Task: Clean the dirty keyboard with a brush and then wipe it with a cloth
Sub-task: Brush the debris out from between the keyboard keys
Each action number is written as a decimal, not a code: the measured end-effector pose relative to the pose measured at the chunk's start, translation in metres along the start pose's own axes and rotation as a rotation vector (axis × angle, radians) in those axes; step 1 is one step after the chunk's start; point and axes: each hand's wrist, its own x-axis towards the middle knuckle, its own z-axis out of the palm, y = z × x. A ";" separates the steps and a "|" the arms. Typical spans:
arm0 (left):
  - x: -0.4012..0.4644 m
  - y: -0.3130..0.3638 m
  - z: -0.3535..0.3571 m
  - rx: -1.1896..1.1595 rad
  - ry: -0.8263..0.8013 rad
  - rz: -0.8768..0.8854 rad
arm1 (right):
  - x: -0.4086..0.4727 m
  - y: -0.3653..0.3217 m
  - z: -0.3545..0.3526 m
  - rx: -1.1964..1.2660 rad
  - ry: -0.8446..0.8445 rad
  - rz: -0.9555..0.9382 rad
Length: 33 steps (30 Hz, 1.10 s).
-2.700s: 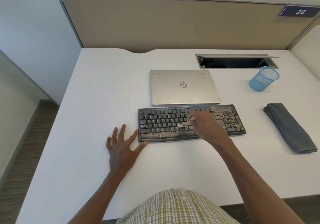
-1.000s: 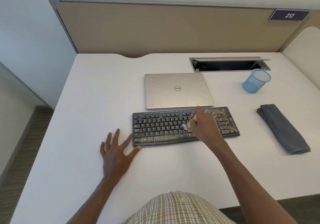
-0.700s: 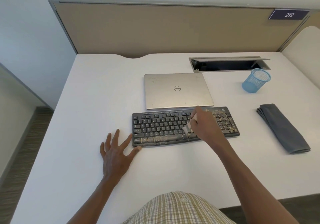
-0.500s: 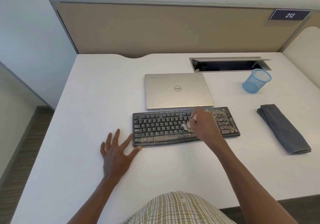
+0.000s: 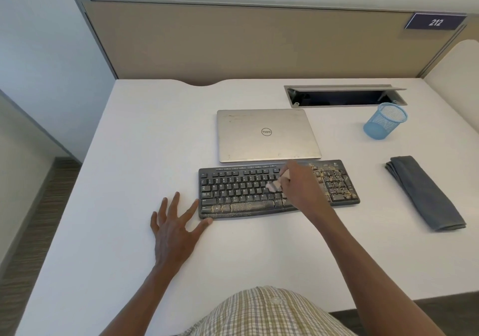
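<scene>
A black keyboard point(image 5: 241, 193) lies mid-desk, with tan crumbs on its space-bar row and its right number pad. My right hand point(image 5: 302, 189) is over the keyboard's middle-right, closed around a small brush point(image 5: 275, 185) whose pale bristles touch the keys. My left hand point(image 5: 175, 228) lies flat on the desk with fingers spread, its thumb tip against the keyboard's front left corner. A folded grey cloth point(image 5: 425, 193) lies on the desk to the right, apart from both hands.
A closed silver laptop point(image 5: 267, 134) sits just behind the keyboard. A blue mesh pen cup point(image 5: 385, 121) stands at the back right, beside an open cable tray point(image 5: 344, 96). A beige partition point(image 5: 246, 42) closes the desk's far side.
The brush in my right hand has made small strokes over the middle keys, back and forth by a little. My left hand has stayed flat at the keyboard's left corner.
</scene>
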 end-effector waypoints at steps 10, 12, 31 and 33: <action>0.000 0.001 -0.001 -0.008 -0.001 -0.004 | -0.002 0.012 0.000 -0.092 -0.080 -0.096; -0.001 0.001 -0.001 -0.009 -0.002 -0.002 | -0.002 0.018 -0.006 -0.129 -0.048 -0.057; 0.001 -0.002 0.002 0.012 -0.006 -0.007 | -0.005 0.016 -0.012 0.099 0.282 0.141; 0.000 -0.001 0.002 0.012 -0.005 -0.005 | -0.007 0.019 -0.002 0.086 0.238 0.151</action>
